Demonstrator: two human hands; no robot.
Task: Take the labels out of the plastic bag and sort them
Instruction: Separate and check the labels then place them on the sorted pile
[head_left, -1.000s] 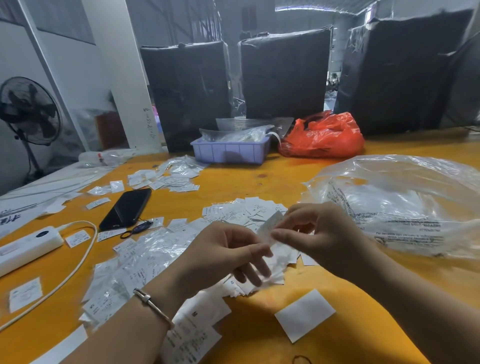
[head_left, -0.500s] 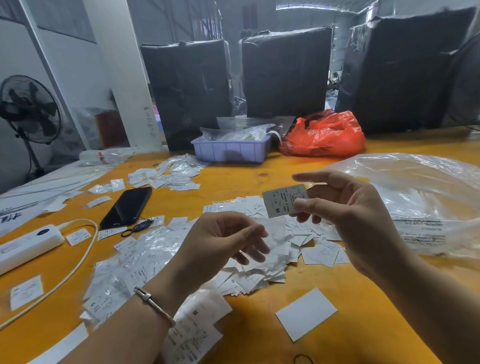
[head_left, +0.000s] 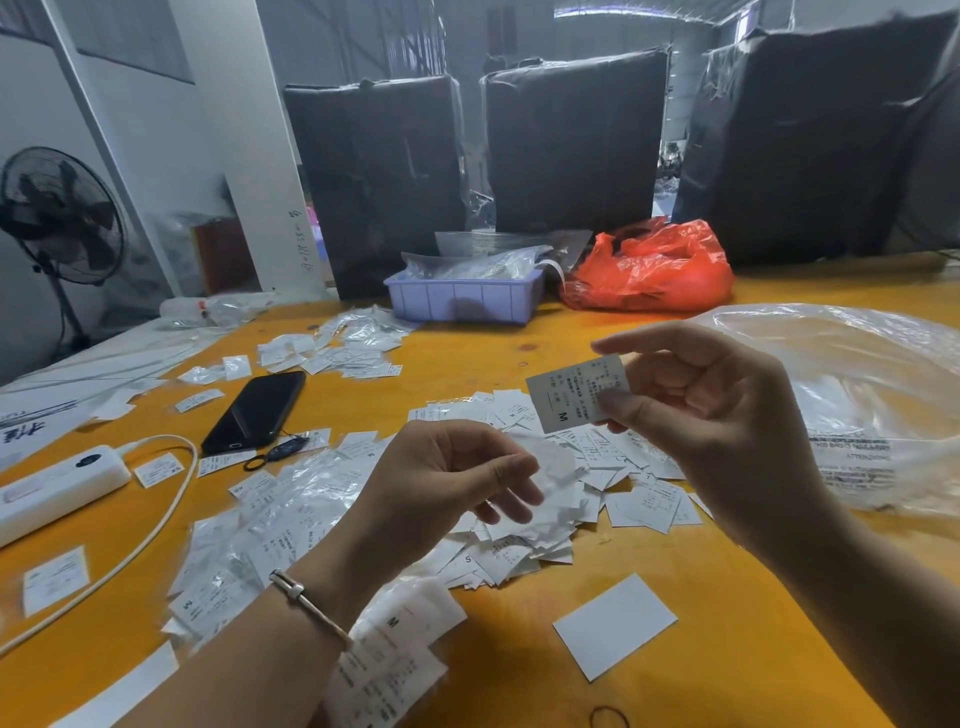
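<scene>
Fan (head_left: 60, 218): far left, off the tabletop, black, on a stand.
Power strip (head_left: 57, 486): white, left edge of the yellow tabletop (head_left: 727, 597); its white cable (head_left: 156, 519) loops toward us.
Phone (head_left: 254, 410): dark, face up, just right of the strip, w/ loose labels around it.
Bagged labels (head_left: 249, 525): we see a spread of small clear sleeves w/ printed labels lying left of centre, partly under our left forearm.
Left hand (head_left: 447, 483): centre, above the pile; grip closed on a small clear sleeve (head_left: 553, 467), thumb and fingers pinching it. Looks empty, but we can't tell for sure. Thin bracelet (head_left: 306, 603) on the wrist.
Tray (head_left: 462, 299): lilac plastic, far side of tabletop, holds clear bags.
Loose label pile (head_left: 524, 545): white labels heaped at centre, under and between both hands; one shows "S".
Held label (head_left: 576, 395): raised above the pile, printed side toward us, "M" near its lower edge, slightly tilted.
Blank card (head_left: 615, 626): white, flat, near edge, apart from the pile.
Red bag (head_left: 649, 270): crumpled, just right of the tray.
Right hand (head_left: 711, 410): right of centre; grip pinches the held label by its right edge, thumb in front, fingers behind.
Big plastic bag (head_left: 857, 405): clear, printed text, lies at the right behind our right hand.
</scene>
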